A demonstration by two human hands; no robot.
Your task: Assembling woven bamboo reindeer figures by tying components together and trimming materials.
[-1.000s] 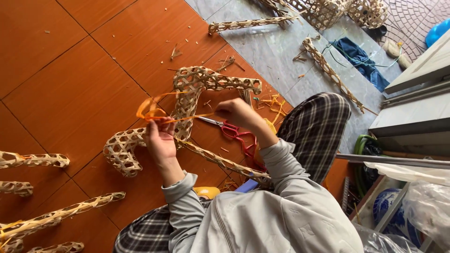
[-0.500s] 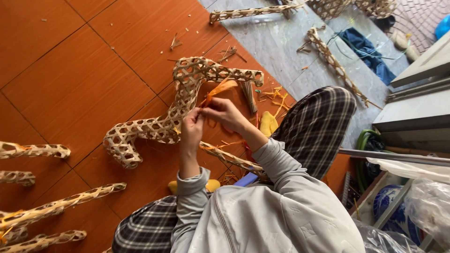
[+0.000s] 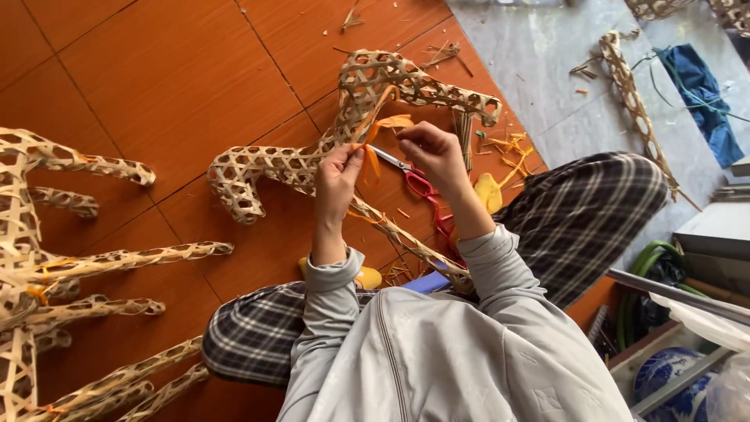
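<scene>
- Floor (image 3: 141,86) — orange tiles, meeting grey slabs at upper right; scraps of cane and orange offcuts lie scattered near the seated person's knee.
- Stack (image 3: 47,266) of finished woven pieces at the left edge, well apart from the hands.
- Frame (image 3: 297,160) — an open-weave bamboo form with branching limbs, lying flat on the floor in front of the person; its upper limb passes just behind both hands.
- Left hand (image 3: 337,181) — fingers pressed together, pinching the lower end of the strip against the frame.
- Right hand (image 3: 433,152) — fingertips closed on the strip's upper end, drawing it taut above the weave.
- Scissors (image 3: 418,184) — red handles, lying on the floor just below the right hand, untouched.
- Strip (image 3: 373,160) — a thin orange band, held between both hands at the frame's junction.
- Step in hand, as judged: binding the strip round the joint. The next move calls for steady tension while the free end is threaded through — slack would loosen the wrap.
</scene>
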